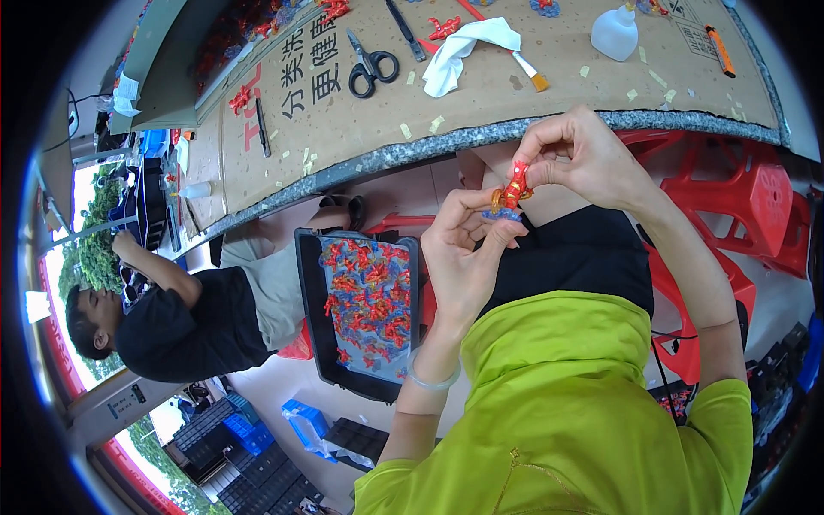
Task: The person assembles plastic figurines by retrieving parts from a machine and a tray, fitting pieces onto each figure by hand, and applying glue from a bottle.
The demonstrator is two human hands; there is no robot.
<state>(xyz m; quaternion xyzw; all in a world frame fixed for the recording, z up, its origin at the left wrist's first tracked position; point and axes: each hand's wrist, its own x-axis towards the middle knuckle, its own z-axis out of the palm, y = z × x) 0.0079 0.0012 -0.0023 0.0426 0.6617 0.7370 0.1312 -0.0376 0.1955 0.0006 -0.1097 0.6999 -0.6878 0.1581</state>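
A small red figurine (515, 187) with orange parts and a blue base is held over my lap, just off the table's near edge. The thumb and fingers of my left hand (468, 249) pinch it low, by the blue base. From above, my right hand (588, 159) grips its red upper end between thumb and bent fingers. The fingertips hide parts of the figurine, and I cannot make out any small tool in either hand.
On the cardboard-covered table (378, 116) lie scissors (369, 69), a white cloth (468, 51), a brush (534, 75), a squeeze bottle (615, 34) and an orange cutter (721, 51). A black tray (313, 292) of figurines stands left, beside a seated person (197, 318). Red stools (730, 202) stand right.
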